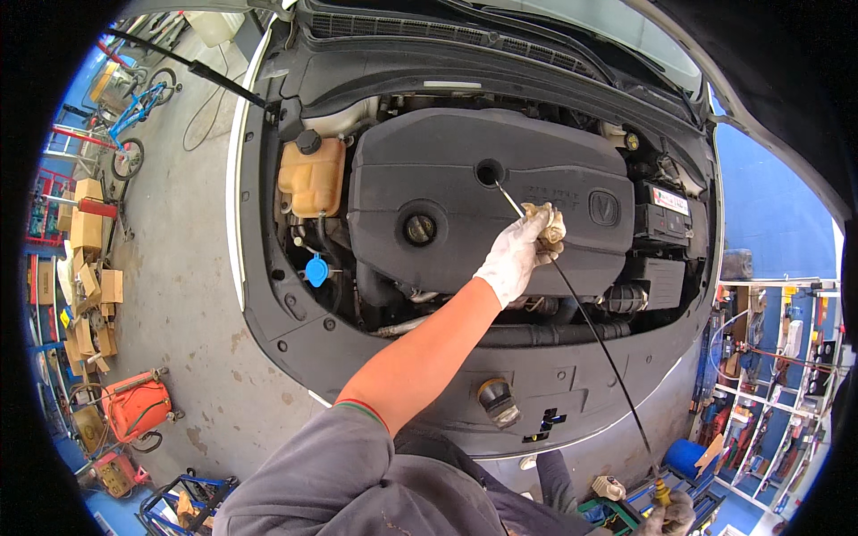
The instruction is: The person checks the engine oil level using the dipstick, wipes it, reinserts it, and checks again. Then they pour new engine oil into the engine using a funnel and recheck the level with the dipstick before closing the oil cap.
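can see a blue-framed bicycle (131, 118) and piled brown cardboard boxes (87, 230) at left, a red boxy machine (137, 406) on grey floor (192, 277), white-framed shelves (761, 399) at right.

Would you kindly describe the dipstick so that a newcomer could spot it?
Over the black engine cover is the gloved left hand with a cloth. From there, the dipstick slants down to the right hand. Unlike the ribbed black hose, it is thin and yellow-handled.

The engine cover (460, 210) sits between reservoir (311, 179) and battery (661, 219).
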